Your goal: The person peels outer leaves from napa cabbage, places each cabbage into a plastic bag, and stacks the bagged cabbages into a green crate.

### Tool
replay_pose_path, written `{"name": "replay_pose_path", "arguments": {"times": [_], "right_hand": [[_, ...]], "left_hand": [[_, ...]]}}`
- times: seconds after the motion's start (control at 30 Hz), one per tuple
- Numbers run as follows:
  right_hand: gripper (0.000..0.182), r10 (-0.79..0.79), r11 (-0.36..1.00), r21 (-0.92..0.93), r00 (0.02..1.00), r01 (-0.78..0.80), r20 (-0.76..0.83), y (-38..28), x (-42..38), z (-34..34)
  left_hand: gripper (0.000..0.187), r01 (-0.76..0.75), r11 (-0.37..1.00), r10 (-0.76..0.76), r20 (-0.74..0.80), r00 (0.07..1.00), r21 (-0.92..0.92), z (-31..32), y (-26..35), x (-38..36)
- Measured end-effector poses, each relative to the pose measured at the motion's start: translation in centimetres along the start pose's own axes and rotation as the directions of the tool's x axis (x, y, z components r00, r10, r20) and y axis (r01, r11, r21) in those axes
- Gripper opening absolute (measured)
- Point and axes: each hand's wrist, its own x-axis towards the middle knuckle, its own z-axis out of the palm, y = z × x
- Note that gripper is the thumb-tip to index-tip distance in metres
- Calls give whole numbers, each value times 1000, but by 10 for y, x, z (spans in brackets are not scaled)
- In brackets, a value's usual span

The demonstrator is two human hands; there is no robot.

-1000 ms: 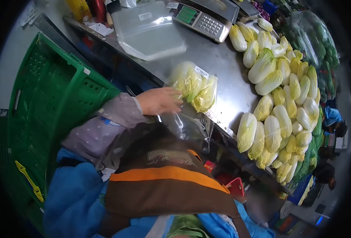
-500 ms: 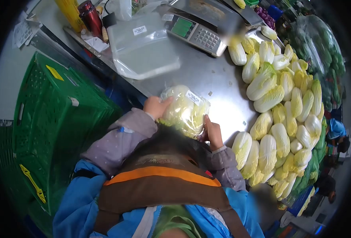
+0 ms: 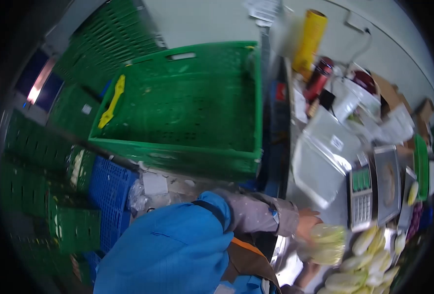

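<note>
A clear plastic bag of napa cabbage (image 3: 330,244), smeared by motion, is held above the steel table between my hands. My left hand (image 3: 307,226) grips the bag's near upper side, its fingers partly blurred. My right hand (image 3: 308,275) is at the bag's lower side, closed on it, with most of the fingers hidden or blurred. Loose napa cabbages (image 3: 369,264) lie in a heap just beyond the bag.
A green crate (image 3: 177,147) with a yellow strip stands left of the table. A digital scale (image 3: 361,198), a pile of plastic bags (image 3: 315,161), a red flask (image 3: 319,78) and a yellow roll (image 3: 309,44) are on the table. Blue crates (image 3: 110,188) stand at the left.
My view has swung left, so the green crate is now central and the table lies at the right. Both hands still hold the bagged cabbage.
</note>
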Motion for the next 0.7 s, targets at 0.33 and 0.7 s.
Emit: {"name": "replay_pose_path", "arguments": {"times": [0.33,0.7], "right_hand": [[70,-530,511,858,806,56,264,-340,87,42],[37,34,938,329,973,-109,226,-296,51,109]], "left_hand": [[35,-458,830,28,-796,604,-318,-256,60,-272],[39,-355,470,-755,-576,313,-808,-376,-259,-624]]}}
